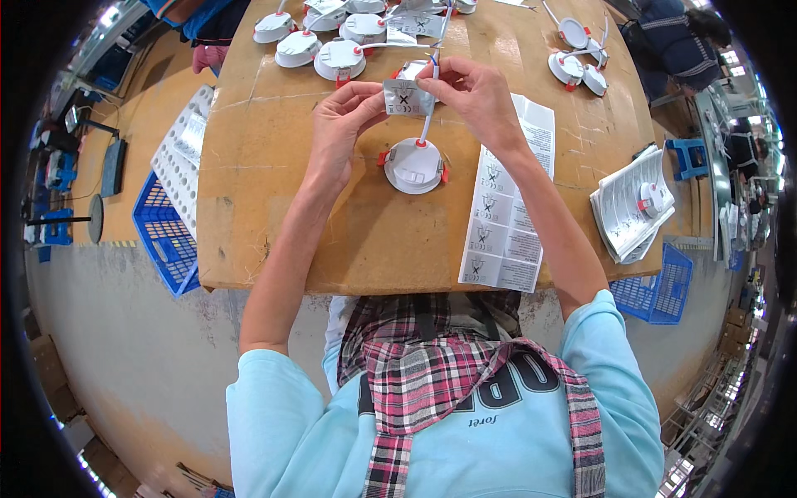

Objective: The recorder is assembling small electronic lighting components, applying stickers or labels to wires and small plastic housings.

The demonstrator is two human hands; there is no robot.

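Note:
A silver label (403,100) with dark printed symbols is pinched along its left edge between the thumb and fingers of my left hand (342,129). The label lies against the white cable (427,124) of a round white downlight (413,170). My right hand (480,101) has its fingertips closed on that cable, by the label's upper right corner; whether they also grip the label is hard to see. The downlight rests on the table below my hands, with red-tipped spring clips at its sides. Beside my right forearm lies a sheet of silver labels (483,241).
Several more downlights (339,60) with cables sit at the table's far left, and others (566,68) at far right. Label sheets are stacked (614,224) at the right edge, under a small round white piece. Blue crates (158,224) flank the brown table (274,241).

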